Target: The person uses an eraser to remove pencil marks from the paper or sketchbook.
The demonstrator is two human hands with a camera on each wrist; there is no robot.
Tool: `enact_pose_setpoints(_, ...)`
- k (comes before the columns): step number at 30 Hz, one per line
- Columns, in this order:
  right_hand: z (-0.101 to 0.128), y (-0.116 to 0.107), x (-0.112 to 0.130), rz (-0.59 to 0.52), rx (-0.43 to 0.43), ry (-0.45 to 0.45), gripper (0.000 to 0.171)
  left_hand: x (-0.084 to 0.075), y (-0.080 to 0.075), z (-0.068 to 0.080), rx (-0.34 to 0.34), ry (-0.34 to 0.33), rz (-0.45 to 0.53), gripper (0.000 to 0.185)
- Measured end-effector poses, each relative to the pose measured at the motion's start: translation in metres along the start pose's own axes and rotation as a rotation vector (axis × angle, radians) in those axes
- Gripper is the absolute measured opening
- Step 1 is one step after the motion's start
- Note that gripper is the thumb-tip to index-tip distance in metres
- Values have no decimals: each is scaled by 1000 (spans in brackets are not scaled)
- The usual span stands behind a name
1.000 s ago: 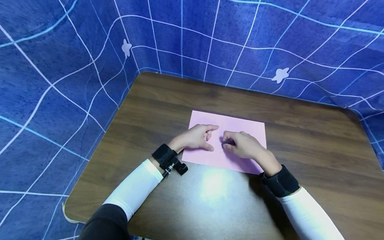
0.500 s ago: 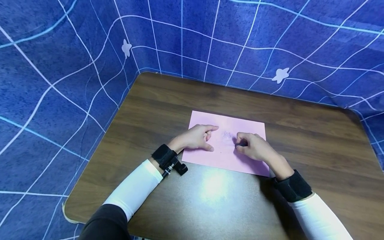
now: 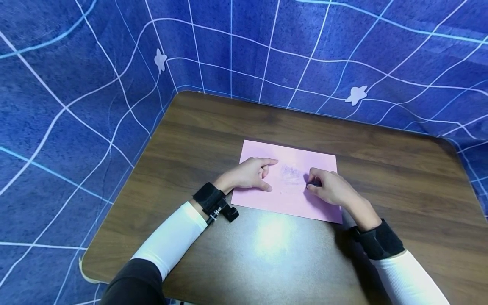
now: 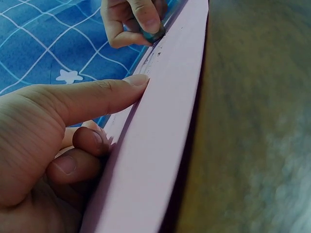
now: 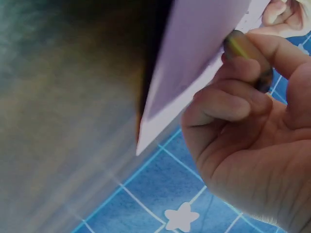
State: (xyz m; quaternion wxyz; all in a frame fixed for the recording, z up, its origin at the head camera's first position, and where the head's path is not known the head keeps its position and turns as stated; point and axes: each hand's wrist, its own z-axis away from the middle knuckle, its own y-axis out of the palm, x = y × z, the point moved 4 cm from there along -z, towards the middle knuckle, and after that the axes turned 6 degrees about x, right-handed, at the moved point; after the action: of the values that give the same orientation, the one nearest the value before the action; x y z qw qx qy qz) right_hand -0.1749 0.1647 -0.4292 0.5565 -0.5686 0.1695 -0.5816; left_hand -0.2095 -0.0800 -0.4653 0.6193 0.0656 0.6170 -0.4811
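A sheet of pink paper [image 3: 282,207] lies on the wooden table, with a faint purple scribble [image 3: 291,173] near its middle. My left hand [image 3: 249,173] rests on the sheet's left part, thumb and index finger stretched apart and the other fingers folded in. Right of the scribble, my right hand [image 3: 331,188] pinches a small dark eraser [image 3: 314,184] close over the paper. In the right wrist view the eraser [image 5: 249,57] is a rounded block with a yellow-green stripe, partly hidden by the fingers. Small dark crumbs [image 4: 159,53] lie on the paper in the left wrist view.
The brown table [image 3: 213,127] has rounded corners and a bright glare in front of the sheet. Blue cloth [image 3: 244,46] with white lines and stars hangs behind and to the left. Black straps with cameras [image 3: 215,201] sit on both wrists.
My right hand has moved right across the paper with the eraser, uncovering the scribble, which looks paler and more smeared than half a second ago. My left hand has stayed in place.
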Motion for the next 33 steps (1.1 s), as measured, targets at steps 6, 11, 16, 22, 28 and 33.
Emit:
enact_pose_setpoints(6, -6, -1, 20, 159, 16, -33, 7, 0, 1, -1, 5, 8, 19, 87)
enact_pose_setpoints(11, -21, 8, 46, 98, -16, -188, 11, 1, 2, -1, 6, 20, 18, 88)
enact_pose_setpoints(16, -31, 16, 53, 108, -11, -171, 7, 1, 1, -1, 6, 36, -1, 87)
enact_pose_setpoints(22, -34, 15, 50, 87, 7, -97, 11, 1, 1, 0, -9, 33, 6, 85)
enact_pose_setpoints(28, -26, 14, 40, 70, 16, -53, 11, 2, 3, 0, 4, 29, 17, 85)
enact_pose_setpoints(33, -18, 8, 27, 60, -12, -7, 13, 1, 1, 2, -14, 14, 19, 84)
